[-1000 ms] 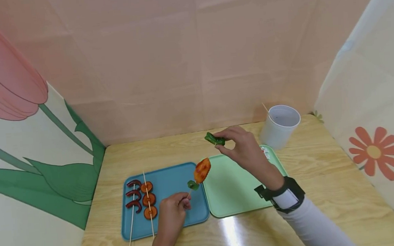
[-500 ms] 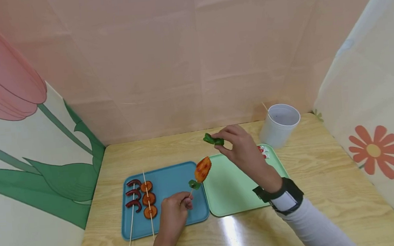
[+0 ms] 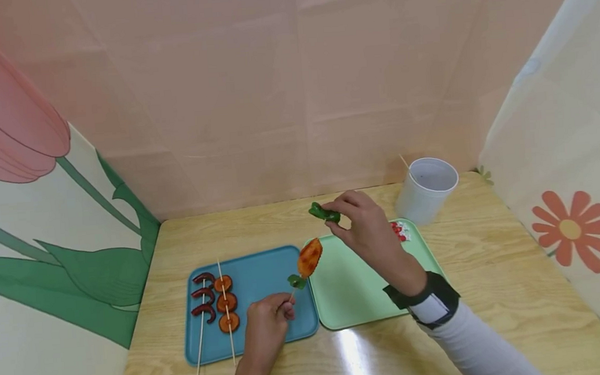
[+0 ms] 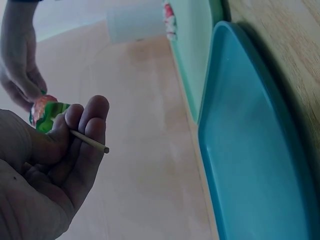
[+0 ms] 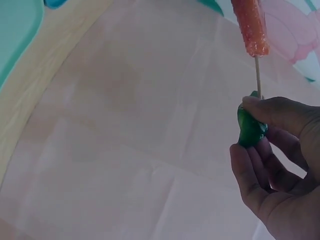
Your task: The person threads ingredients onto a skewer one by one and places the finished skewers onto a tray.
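Observation:
My left hand (image 3: 265,326) pinches a thin wooden skewer (image 4: 90,141) by its lower end, above the blue tray. On the skewer sit a green pepper piece (image 3: 296,281) and, above it, an orange-brown piece of food (image 3: 309,258) like a grilled chicken wing. Thumb and fingers of my right hand (image 3: 371,232) pinch a second green pepper piece (image 3: 324,212) over the green tray's far edge. In the right wrist view, the bare skewer runs from the orange piece (image 5: 252,30) to this pepper piece (image 5: 251,125), its tip hidden there.
The blue tray (image 3: 263,265) holds a skewer of dark red curled pieces (image 3: 203,296) and one of round orange-brown slices (image 3: 227,303). Beside it, the light green tray (image 3: 339,307) carries red-and-white pieces (image 3: 401,231). A white bucket (image 3: 426,193) with a stick stands at the back right.
Both hands keep their hold, with only slight shifts. The right hand has moved a little left with its pepper piece, and more of the red-and-white pieces shows. The left hand's skewer has edged right.

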The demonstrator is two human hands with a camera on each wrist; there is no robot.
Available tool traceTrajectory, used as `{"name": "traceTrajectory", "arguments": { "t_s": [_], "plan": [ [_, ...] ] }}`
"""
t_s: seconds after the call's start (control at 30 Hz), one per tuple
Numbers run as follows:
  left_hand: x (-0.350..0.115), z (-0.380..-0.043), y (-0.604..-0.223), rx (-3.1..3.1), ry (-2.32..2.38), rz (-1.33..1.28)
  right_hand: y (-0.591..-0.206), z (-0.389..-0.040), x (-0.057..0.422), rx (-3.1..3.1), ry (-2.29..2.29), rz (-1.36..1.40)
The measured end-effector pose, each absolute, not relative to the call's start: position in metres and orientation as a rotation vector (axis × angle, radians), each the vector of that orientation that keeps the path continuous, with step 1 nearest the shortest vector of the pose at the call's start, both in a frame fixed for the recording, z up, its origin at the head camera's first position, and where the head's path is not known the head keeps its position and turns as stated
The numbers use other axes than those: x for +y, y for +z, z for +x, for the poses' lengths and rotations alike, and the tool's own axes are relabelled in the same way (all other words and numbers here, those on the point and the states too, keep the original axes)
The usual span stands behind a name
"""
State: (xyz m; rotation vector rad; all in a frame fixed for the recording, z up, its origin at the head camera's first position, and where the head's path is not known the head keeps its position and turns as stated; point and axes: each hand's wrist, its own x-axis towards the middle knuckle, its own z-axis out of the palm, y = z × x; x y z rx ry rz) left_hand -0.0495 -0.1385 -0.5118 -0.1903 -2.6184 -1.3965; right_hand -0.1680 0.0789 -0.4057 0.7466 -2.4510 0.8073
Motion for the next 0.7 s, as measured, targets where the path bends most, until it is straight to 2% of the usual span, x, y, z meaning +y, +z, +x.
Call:
{"name": "traceTrajectory", "arguments": {
  "t_s": [0.23, 0.7],
  "plan": [
    [-0.135, -0.051, -0.509, -2.612, -1.384, -0.182, -0.406, -0.169, 0.08, -2.45, 0.667, 0.797],
    [-0.132, -0.054, -0.513, -2.558, -1.358, -0.174, -0.397, -0.175, 0.089, -2.545, 0.794, 0.73]
  ]
}}
